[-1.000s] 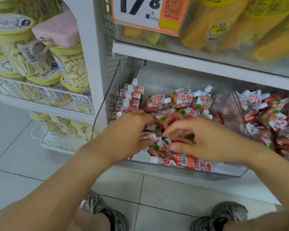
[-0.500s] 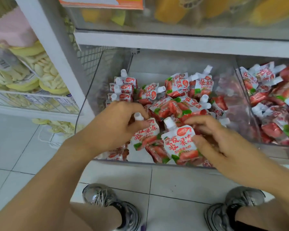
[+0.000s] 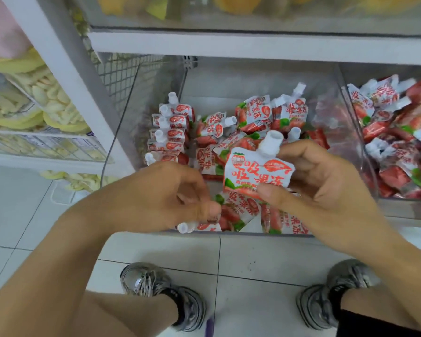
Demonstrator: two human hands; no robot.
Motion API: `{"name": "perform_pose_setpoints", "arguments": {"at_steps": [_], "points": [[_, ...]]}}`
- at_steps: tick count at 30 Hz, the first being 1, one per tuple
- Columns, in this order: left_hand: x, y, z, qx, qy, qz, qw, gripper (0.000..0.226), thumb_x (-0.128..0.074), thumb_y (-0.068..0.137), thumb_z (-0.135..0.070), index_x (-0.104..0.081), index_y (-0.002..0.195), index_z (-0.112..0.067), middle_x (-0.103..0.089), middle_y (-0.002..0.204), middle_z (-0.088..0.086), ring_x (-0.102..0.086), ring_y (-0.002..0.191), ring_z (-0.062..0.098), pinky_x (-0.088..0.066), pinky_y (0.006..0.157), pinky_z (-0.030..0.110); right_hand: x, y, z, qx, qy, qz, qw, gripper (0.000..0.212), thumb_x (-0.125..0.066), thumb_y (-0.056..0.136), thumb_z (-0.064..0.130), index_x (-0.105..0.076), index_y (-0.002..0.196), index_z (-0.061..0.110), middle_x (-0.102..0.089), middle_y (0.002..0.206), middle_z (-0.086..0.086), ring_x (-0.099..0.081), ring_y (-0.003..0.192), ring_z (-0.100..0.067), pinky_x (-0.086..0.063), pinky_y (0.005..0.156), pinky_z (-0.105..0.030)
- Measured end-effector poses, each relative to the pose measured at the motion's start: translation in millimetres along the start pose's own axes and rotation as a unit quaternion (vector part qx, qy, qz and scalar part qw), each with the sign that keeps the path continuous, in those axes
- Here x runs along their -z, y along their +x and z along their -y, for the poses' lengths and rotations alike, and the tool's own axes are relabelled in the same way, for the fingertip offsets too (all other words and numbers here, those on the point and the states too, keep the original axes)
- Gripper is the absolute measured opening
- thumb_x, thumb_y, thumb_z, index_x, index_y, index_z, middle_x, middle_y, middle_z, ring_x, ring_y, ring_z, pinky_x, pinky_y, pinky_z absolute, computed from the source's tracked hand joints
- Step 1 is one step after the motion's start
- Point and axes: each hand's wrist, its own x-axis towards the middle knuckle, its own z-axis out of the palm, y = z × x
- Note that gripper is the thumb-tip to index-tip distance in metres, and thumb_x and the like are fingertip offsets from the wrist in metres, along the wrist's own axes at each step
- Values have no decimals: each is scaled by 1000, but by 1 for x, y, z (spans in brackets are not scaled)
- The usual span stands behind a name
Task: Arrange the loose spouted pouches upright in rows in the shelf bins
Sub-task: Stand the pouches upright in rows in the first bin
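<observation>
My right hand (image 3: 326,190) holds one red-and-white spouted pouch (image 3: 258,173) upright above the front of the clear shelf bin (image 3: 153,98), spout up. My left hand (image 3: 175,198) is curled at the bin's front left, thumb and fingers pinched at the edge of another pouch (image 3: 238,210) lying there. A short row of upright pouches (image 3: 173,132) stands along the bin's left wall. A loose pile of pouches (image 3: 253,122) lies jumbled across the middle and back. My hands hide the front of the pile.
A second clear bin (image 3: 350,113) to the right holds more jumbled pouches. A shelf (image 3: 253,42) with yellow packs sits close above. A white post (image 3: 58,69) and wire racks of pale snack tubs (image 3: 46,98) stand at the left. My shoes (image 3: 161,293) rest on the tiled floor.
My right hand has pulled a pouch out of the pile and raised it upright. My left hand has dropped lower at the bin's front. The view has tilted down.
</observation>
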Motion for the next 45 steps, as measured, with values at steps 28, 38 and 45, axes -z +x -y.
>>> {"name": "perform_pose_setpoints", "arguments": {"at_steps": [28, 38, 45], "points": [[5, -11, 5, -4, -147, -371, 917, 21, -76, 73, -41, -68, 87, -28, -70, 77, -17, -67, 67, -3, -49, 56, 11, -42, 110, -16, 1, -599, 478, 643, 65, -84, 68, 44, -58, 125, 23, -63, 107, 3, -59, 93, -19, -54, 79, -39], [1, -5, 3, -17, -116, -357, 927, 23, -76, 76, -42, -70, 88, -24, -71, 76, -11, -65, 67, 2, -50, 58, 18, -18, 96, 0, 28, -485, 405, 775, 45, -73, 84, 39, -52, 120, 22, -61, 109, 7, -60, 95, -11, -52, 83, -37], [5, -5, 12, 31, -86, -424, 901, 34, -75, 77, -43, -67, 98, -17, -70, 89, -6, -66, 82, 8, -52, 74, 26, -17, 78, 21, 44, -449, 308, 837, 25, -74, 83, 40, -66, 98, 22, -59, 68, 14, -51, 59, -7, -41, 55, -22]]}}
